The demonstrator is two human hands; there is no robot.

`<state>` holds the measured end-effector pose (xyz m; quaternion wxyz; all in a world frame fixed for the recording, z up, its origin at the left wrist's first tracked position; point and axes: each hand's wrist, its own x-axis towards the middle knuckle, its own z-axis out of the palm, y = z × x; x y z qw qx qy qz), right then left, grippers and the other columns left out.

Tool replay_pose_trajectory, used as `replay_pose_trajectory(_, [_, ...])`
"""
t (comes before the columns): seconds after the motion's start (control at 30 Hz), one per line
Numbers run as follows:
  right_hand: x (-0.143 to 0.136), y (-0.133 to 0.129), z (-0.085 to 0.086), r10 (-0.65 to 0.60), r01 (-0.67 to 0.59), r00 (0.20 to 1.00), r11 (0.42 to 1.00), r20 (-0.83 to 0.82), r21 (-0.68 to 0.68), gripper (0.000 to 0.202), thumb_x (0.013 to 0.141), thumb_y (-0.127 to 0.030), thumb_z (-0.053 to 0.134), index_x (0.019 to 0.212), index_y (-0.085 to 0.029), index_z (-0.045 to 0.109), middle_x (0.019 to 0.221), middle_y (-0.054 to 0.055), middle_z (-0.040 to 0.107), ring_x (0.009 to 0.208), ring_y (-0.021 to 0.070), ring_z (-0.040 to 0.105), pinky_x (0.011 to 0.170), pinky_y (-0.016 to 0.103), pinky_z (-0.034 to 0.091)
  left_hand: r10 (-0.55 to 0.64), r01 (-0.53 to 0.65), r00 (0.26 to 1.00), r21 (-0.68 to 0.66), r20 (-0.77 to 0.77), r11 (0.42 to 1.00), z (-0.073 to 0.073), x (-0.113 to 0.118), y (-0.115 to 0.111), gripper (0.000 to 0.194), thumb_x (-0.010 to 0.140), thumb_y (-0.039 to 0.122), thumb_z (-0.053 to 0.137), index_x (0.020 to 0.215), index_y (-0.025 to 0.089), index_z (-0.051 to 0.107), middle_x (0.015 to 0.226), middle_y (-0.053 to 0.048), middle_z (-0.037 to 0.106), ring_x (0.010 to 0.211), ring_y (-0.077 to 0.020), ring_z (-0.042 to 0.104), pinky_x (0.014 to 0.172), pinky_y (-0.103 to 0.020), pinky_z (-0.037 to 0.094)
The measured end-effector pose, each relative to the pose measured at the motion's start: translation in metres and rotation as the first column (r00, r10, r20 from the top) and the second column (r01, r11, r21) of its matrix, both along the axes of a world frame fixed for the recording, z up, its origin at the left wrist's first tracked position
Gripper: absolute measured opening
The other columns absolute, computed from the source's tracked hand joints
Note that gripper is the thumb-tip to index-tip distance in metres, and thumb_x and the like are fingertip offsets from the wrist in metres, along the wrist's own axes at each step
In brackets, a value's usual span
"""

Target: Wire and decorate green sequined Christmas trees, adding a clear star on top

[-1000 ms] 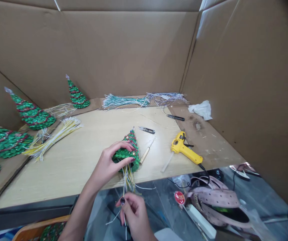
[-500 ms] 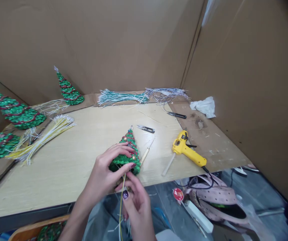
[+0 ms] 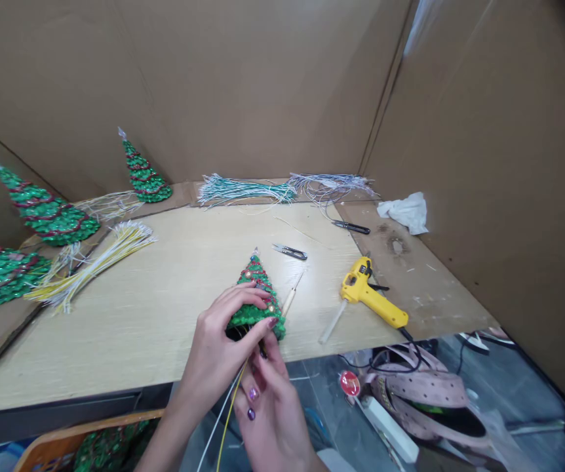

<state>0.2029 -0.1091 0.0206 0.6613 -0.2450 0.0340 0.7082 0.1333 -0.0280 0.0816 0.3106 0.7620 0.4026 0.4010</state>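
Observation:
A small green tree with red garland (image 3: 257, 275) lies at the table's front edge, its tip pointing away from me. My left hand (image 3: 233, 321) is closed round its left side and lower rim. Below the rim, my right hand (image 3: 270, 400) has its fingers bent near the open base, with a small dark thing at the fingertips that I cannot make out. White and yellow wires (image 3: 227, 419) hang from the base between my hands. Just right of the tree lies an awl with a pale handle (image 3: 289, 301), and thread snips (image 3: 290, 252) rest beyond it.
A yellow glue gun (image 3: 373, 298) lies at right, near more snips (image 3: 351, 227) and white tissue (image 3: 405, 211). Wire bundles (image 3: 248, 190) line the back. Larger trees (image 3: 49, 213) and yellow-white wires (image 3: 100, 262) are at left. An orange basket (image 3: 41, 449) sits below the edge.
My right hand has turned and its fingertips have moved up to the tree's base. The wires now hang further left. The view has shifted slightly.

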Motion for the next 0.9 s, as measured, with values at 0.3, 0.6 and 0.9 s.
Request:
replay_pose_trajectory(0.3, [0.007,0.007,0.02,0.017,-0.052,0.966,0.99,-0.26,-0.128,0.049,0.048,-0.02,0.096,0.092,-0.029,0.079,0.069,-0.006,0.059,0.051,0.0046,0.038,0.041,0.016,0.024,-0.015,0.015,1.0,-0.005,0.007,1.0,-0.003,-0.001,0.001,0.005,0.086,0.023,0.07,0.089,0.024,0.067,0.108,-0.003,0.074,0.114,-0.0244,0.065,0.104,-0.042,0.048])
replay_pose_trajectory(0.6, [0.015,0.004,0.016,0.041,-0.07,0.951,0.994,-0.306,-0.083,0.035,0.056,-0.014,0.09,0.087,-0.025,0.077,0.075,-0.006,0.064,0.057,0.0042,0.047,0.045,0.015,0.029,-0.007,0.007,1.0,0.02,-0.025,1.0,-0.003,0.001,-0.001,0.005,0.087,0.023,0.07,0.088,0.024,0.066,0.107,-0.002,0.074,0.114,-0.0231,0.065,0.103,-0.04,0.047])
replay_pose_trajectory(0.9, [0.021,0.007,0.016,0.121,-0.126,0.9,0.992,-0.418,0.017,0.049,0.062,-0.001,0.079,0.104,-0.027,0.076,0.071,-0.004,0.069,0.058,0.0058,0.056,0.045,0.013,0.032,0.002,-0.002,1.0,-0.006,-0.019,1.0,0.002,0.005,-0.003,0.006,0.086,0.019,0.069,0.087,0.023,0.064,0.106,-0.002,0.074,0.112,-0.0216,0.065,0.1,-0.037,0.048])
